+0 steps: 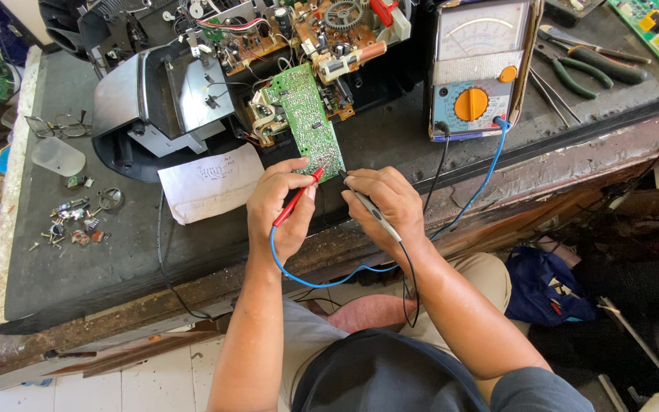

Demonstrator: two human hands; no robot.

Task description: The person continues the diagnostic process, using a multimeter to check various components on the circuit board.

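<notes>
1. Left hand (pixel 280 210): closed round the red probe (pixel 297 197), pinched pen-fashion between thumb and fingers. The tip points toward 1 o'clock and meets the near end of the green board (pixel 306 118). A blue lead (pixel 390 263) loops down from it below the bench edge.

2. Right hand (pixel 390 202): closed round the pale probe (pixel 371 210), its tip pointing toward 11 o'clock at the board's near end, just beside the red tip. A black lead (pixel 430 191) trails off it.

3. Green board: lies tilted on the bench (pixel 101 259), long axis running 11 to 5 o'clock, near end under both tips, far end wired into the opened chassis (pixel 268 30) at 12 o'clock.

4. Handling note, as judgement: both tips want steady, light pressure on separate solder points without bridging neighbours; resting the heels of the hands on the bench would help; slack leads should stay off the board.

5. Paper (pixel 211 183): white sheet at 10 o'clock of the left hand, near but apart.

6. Loose screws (pixel 70 225): scattered at 9 o'clock, well apart.

7. Meter (pixel 478 69): analogue, propped upright at 1 o'clock, orange dial, both leads plugged at its base; whether the needle has moved cannot be told.

8. Pliers (pixel 589 69): green-handled, at 2 o'clock beyond the meter.
</notes>
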